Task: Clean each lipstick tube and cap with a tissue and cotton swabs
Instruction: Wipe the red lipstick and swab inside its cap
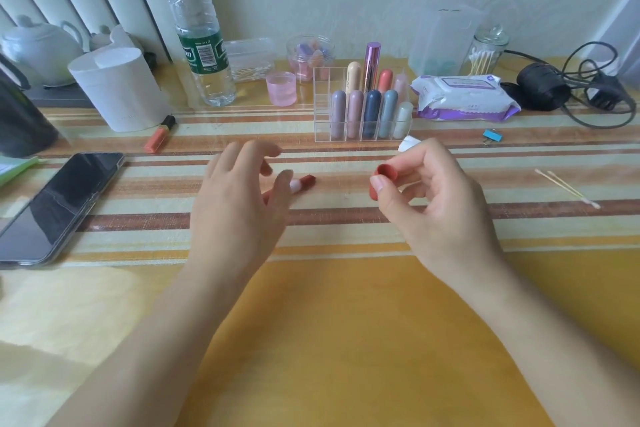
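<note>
Nearest, the left hand (239,198) hovers with fingers spread and slack, holding nothing, directly over the uncapped lipstick tube (306,181). The tube lies flat on the desk (346,305), its long axis running left to right and its red tip toward the right hand (433,204). That hand pinches the red cap (381,182), with a tissue (408,143) tucked behind its fingers. The left hand is clearly the nearer one to lift the tube. Beyond stands the rack of lipsticks (360,114).
</note>
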